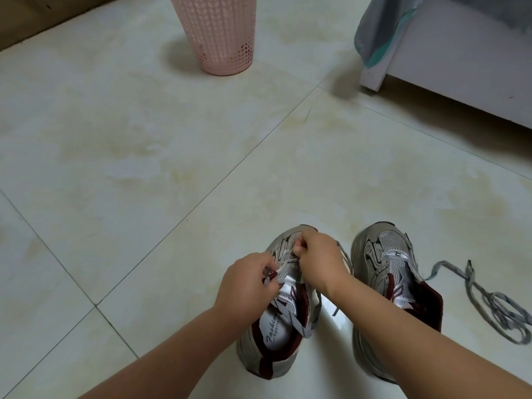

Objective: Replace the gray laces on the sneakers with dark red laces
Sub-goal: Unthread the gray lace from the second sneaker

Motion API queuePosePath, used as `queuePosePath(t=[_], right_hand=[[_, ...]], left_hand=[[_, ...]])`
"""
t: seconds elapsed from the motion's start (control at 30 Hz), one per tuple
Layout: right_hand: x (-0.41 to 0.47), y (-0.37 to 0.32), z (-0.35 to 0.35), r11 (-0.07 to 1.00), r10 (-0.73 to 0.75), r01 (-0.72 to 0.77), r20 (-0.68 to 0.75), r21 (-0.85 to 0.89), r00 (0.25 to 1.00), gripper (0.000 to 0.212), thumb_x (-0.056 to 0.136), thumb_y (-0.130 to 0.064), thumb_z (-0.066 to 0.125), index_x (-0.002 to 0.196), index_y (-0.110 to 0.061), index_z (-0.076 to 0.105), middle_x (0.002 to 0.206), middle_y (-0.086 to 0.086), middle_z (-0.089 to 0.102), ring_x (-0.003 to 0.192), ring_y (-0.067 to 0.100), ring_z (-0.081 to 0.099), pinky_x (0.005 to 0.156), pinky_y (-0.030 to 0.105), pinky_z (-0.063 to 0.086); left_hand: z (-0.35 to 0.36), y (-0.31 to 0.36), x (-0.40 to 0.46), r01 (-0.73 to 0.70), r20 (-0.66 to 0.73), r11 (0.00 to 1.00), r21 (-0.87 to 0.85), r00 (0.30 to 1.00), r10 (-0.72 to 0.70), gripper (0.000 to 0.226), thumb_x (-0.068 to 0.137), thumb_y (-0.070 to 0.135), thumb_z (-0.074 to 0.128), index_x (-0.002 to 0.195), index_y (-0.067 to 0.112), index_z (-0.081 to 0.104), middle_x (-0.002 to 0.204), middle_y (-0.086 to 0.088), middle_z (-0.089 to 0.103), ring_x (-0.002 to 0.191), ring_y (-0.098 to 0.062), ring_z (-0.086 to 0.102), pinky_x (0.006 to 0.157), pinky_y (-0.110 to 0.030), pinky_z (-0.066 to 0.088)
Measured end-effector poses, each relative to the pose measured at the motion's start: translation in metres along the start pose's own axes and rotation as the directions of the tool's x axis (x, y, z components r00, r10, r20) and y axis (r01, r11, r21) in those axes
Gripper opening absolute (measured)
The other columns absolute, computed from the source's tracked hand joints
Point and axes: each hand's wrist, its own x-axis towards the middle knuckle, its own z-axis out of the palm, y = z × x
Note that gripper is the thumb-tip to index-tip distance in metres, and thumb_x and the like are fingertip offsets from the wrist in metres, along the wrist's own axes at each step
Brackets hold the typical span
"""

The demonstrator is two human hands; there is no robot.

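Note:
Two grey and silver sneakers with dark red lining stand side by side on the tile floor. Over the left sneaker (273, 335), my left hand (244, 280) pinches a gray lace (299, 323) at the left eyelets. My right hand (319, 257) is closed on the same lace near the toe end of the lacing. Loose ends of that lace drape over the tongue and into the shoe opening. The right sneaker (385, 263) has no lace in it and is partly hidden by my right forearm. A removed gray lace (489, 300) lies tangled on the floor to its right. No dark red lace is visible.
A pink perforated plastic basket (218, 33) stands on the floor at the far centre. A white furniture base (449, 53) with grey and teal cloth (380, 30) hanging over it fills the far right. Pale floor tiles (144, 156) spread across the left and middle.

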Motion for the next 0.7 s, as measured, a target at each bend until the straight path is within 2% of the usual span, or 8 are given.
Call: queuePosePath(t=[0.1,0.2,0.33,0.4,0.47,0.53,0.63,0.7], right_hand=[[-0.004,-0.005,-0.001,0.994,-0.089,0.093,0.066,-0.061,0.994,0.025,0.085,0.005,0.044,0.072,-0.016,0.046,0.071,-0.002,0.047,0.067,0.018,0.044,0.053,0.021,0.032],[-0.004,-0.006,-0.001,0.900,-0.298,0.304,0.067,-0.311,0.952,0.023,0.089,-0.011,0.049,0.108,-0.019,0.059,0.100,0.001,0.056,0.102,0.021,0.046,0.079,0.026,0.033],[-0.001,-0.009,-0.002,0.779,-0.325,0.360,0.161,-0.513,0.932,0.020,0.087,-0.012,0.051,0.100,-0.020,0.063,0.107,0.001,0.057,0.105,0.023,0.050,0.076,0.026,0.023],[0.001,-0.009,-0.007,0.880,-0.247,0.254,0.071,-0.402,0.966,0.019,0.084,-0.002,0.048,0.092,-0.016,0.059,0.100,0.004,0.060,0.092,0.023,0.054,0.072,0.027,0.030],[0.006,-0.006,-0.012,0.999,-0.004,0.000,-0.093,-0.039,0.996,0.016,0.089,0.000,0.045,0.086,-0.012,0.056,0.091,0.007,0.060,0.084,0.024,0.055,0.072,0.032,0.041],[0.010,0.001,-0.015,0.972,0.142,-0.111,-0.144,0.207,0.979,0.016,0.093,-0.004,0.042,0.086,-0.007,0.057,0.087,0.008,0.058,0.083,0.025,0.054,0.077,0.037,0.046],[0.010,0.000,-0.016,0.993,0.014,-0.005,-0.078,0.120,0.997,0.012,0.095,-0.010,0.041,0.095,-0.012,0.053,0.089,0.004,0.055,0.086,0.025,0.052,0.078,0.037,0.044],[0.008,-0.004,-0.017,0.991,-0.133,0.133,-0.012,0.014,0.991,0.022,0.093,-0.020,0.048,0.115,-0.019,0.054,0.105,0.004,0.056,0.102,0.024,0.050,0.087,0.035,0.041]], left_hand=[[0.000,0.001,0.001,-0.008,-0.006,1.000,0.012,1.000,0.009,0.006,0.080,0.018,0.061,0.083,0.023,0.061,0.078,0.010,0.056,0.075,-0.010,0.052,0.061,-0.017,0.035],[0.001,0.001,0.001,-0.026,-0.003,0.998,0.053,1.000,0.026,0.010,0.080,0.019,0.060,0.089,0.022,0.063,0.086,0.007,0.060,0.081,-0.011,0.055,0.067,-0.020,0.039],[0.001,0.001,0.001,-0.025,0.011,0.999,0.047,1.000,0.025,0.012,0.080,0.018,0.060,0.091,0.022,0.064,0.087,0.008,0.061,0.082,-0.010,0.056,0.070,-0.020,0.042],[0.001,0.000,-0.001,-0.018,0.007,0.999,0.035,1.000,0.018,0.010,0.080,0.018,0.061,0.088,0.022,0.064,0.079,0.012,0.056,0.078,-0.008,0.054,0.063,-0.015,0.038],[0.001,-0.002,-0.003,-0.001,-0.006,1.000,0.014,1.000,0.002,0.007,0.080,0.018,0.061,0.083,0.024,0.062,0.072,0.014,0.053,0.073,-0.007,0.053,0.059,-0.012,0.035],[0.001,-0.003,-0.005,0.015,-0.016,1.000,-0.015,1.000,-0.015,0.006,0.080,0.018,0.062,0.081,0.024,0.062,0.073,0.012,0.057,0.071,-0.007,0.054,0.060,-0.016,0.038],[0.001,-0.004,-0.006,0.031,-0.023,0.999,-0.022,0.999,-0.031,0.006,0.079,0.019,0.063,0.079,0.025,0.060,0.073,0.010,0.058,0.071,-0.007,0.055,0.061,-0.018,0.041],[0.002,-0.004,-0.006,0.033,-0.029,0.999,-0.015,0.999,-0.033,0.006,0.080,0.020,0.063,0.081,0.025,0.060,0.073,0.011,0.057,0.070,-0.005,0.053,0.059,-0.014,0.037]])
